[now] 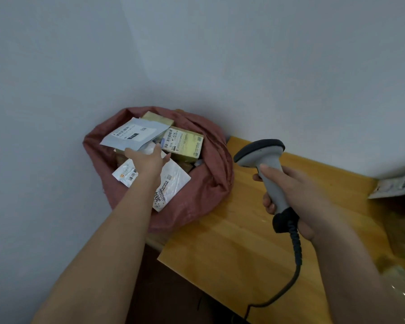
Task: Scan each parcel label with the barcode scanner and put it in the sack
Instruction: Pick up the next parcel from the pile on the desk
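Head view: we see the sack [211, 178] already holding several parcels; our left hand [147, 160] reaches in, fingers loose, while our right hand [297, 192] grips the scanner [267, 164] (more parcels likely remain, at right).

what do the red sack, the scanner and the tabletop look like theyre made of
Red sack: looks like thin woven plastic, matte, judging by its faint weave and soft crumpled folds. Barcode scanner, gripped in the right hand: smooth grey moulded plastic with a darker black head and base, probably rubbery. Tabletop: light wood or wood laminate, glossy; grain lines and a soft sheen show.
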`<action>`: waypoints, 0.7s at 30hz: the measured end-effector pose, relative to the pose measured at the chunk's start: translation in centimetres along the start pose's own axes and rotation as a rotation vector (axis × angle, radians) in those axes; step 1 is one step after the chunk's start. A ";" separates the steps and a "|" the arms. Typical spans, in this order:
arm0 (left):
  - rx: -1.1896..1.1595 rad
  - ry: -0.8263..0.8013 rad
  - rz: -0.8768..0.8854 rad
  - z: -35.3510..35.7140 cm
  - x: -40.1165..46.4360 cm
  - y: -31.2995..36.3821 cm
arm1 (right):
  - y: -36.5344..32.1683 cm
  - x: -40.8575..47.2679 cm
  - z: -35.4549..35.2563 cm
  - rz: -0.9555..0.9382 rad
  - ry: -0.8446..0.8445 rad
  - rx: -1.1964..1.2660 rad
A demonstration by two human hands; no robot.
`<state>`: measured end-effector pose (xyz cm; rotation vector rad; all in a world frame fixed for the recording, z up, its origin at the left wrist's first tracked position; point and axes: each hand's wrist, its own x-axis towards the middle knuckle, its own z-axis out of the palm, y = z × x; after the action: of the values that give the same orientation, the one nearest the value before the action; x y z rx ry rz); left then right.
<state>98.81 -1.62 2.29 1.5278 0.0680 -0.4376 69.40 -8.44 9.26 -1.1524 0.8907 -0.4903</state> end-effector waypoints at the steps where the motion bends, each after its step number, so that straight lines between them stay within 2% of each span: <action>1: 0.022 -0.025 0.011 0.0 0.1 -0.3 | 0.0 0.1 0.1 0.004 0.005 0.004; 7: 0.111 -0.068 0.156 1.0 -0.6 -0.7 | 0.3 0.3 -0.4 0.022 0.070 0.041; 13: 0.308 -0.265 0.274 5.8 -2.9 -3.3 | 1.2 -0.7 -3.2 0.043 0.185 0.078; 15: 0.413 -0.380 0.272 8.3 -4.5 -5.5 | 1.7 -1.7 -5.0 0.059 0.244 0.080; 19: 0.624 -0.769 0.163 12.9 -9.0 -10.9 | 3.0 -4.7 -9.3 0.089 0.423 0.115; 21: 0.724 -0.909 0.095 14.9 -11.7 -13.3 | 3.6 -6.7 -11.6 0.111 0.516 0.135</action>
<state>80.43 -13.13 -5.87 1.8685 -0.9558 -1.1212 55.76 -8.79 6.75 -0.8572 1.3361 -0.7629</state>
